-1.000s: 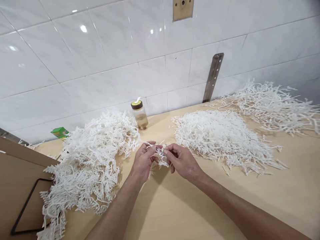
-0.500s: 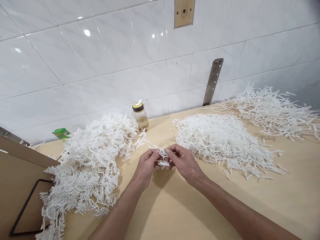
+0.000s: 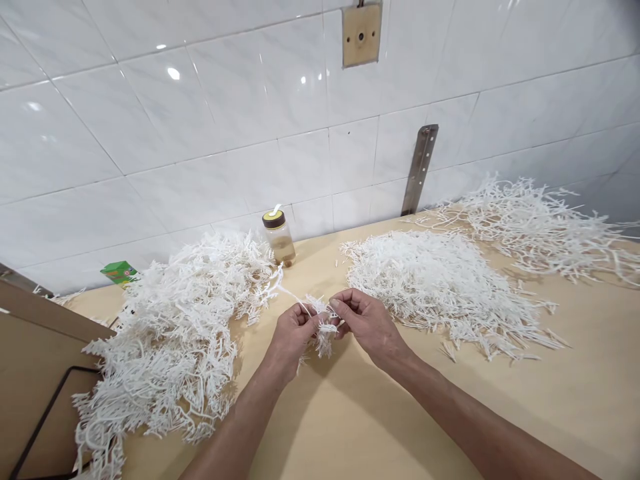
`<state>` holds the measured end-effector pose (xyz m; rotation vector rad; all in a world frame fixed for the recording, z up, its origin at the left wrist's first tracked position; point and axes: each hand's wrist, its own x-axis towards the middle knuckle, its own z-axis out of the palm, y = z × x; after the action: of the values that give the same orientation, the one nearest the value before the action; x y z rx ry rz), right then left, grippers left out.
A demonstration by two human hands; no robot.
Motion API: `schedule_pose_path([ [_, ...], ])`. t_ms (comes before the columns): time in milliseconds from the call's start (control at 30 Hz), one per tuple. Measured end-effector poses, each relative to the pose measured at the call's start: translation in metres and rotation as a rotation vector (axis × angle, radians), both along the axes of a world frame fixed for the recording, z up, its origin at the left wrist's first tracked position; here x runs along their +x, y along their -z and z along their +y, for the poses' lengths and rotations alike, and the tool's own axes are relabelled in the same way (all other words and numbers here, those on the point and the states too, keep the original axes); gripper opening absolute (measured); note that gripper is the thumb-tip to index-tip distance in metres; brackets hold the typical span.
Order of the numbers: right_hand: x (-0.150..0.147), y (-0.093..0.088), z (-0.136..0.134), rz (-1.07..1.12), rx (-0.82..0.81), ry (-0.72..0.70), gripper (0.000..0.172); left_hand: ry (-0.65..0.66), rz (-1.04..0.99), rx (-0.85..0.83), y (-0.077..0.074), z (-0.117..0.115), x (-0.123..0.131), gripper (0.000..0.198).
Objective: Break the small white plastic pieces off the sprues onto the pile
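Note:
Between my hands, over the middle of the table (image 3: 390, 430), is a white branched sprig (image 3: 324, 341) with fine twiggy ends, plastic-looking. My left hand (image 3: 290, 340) is closed round its stem; one thin branch sticks out to the upper left. The thumb and fingers of my right hand (image 3: 371, 327) are pinched together at the twigs on the sprig's right side. Fingers partly hide where they grip. To the left lies a big tangled heap of similar white sprigs (image 3: 165, 347). Right of my hands is a flatter pile of short white pieces (image 3: 425, 280).
Long bare-looking white stems (image 3: 540, 223) are heaped at the back right. A lidded jar (image 3: 280, 245) with brownish contents stands near the tiled wall (image 3: 220, 147). Behind the left heap is a green box (image 3: 118, 271). A brown panel (image 3: 35, 373) borders the left; a metal bracket (image 3: 420, 170) rises at the back.
The sprig has turned in my fingers, and more of its twigs now hang below my hands. Both hands stay nearly in place. The camera view has shifted slightly.

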<state>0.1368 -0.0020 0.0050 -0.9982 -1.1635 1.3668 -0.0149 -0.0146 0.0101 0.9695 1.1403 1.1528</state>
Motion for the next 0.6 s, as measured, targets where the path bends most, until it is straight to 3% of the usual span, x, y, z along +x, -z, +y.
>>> schedule_pose_path([
  [100,0.001,-0.003,0.001,-0.006,0.005,-0.002,0.034,-0.035,0.102,-0.028,0.001,0.0,0.001,0.037],
  [267,0.007,-0.007,0.001,-0.094,0.068,-0.042,0.035,-0.005,0.103,-0.029,-0.005,0.0,-0.001,0.038],
  [400,0.014,-0.006,0.001,-0.34,0.258,-0.068,0.034,-0.029,0.077,-0.011,-0.009,-0.001,-0.001,0.037],
  [500,0.017,-0.006,0.001,-0.516,0.452,-0.009,0.022,-0.063,0.082,0.023,-0.01,-0.002,0.001,0.039],
  [600,0.016,-0.006,0.002,-0.625,0.516,0.025,0.015,-0.081,0.113,0.042,-0.014,-0.004,0.005,0.041],
])
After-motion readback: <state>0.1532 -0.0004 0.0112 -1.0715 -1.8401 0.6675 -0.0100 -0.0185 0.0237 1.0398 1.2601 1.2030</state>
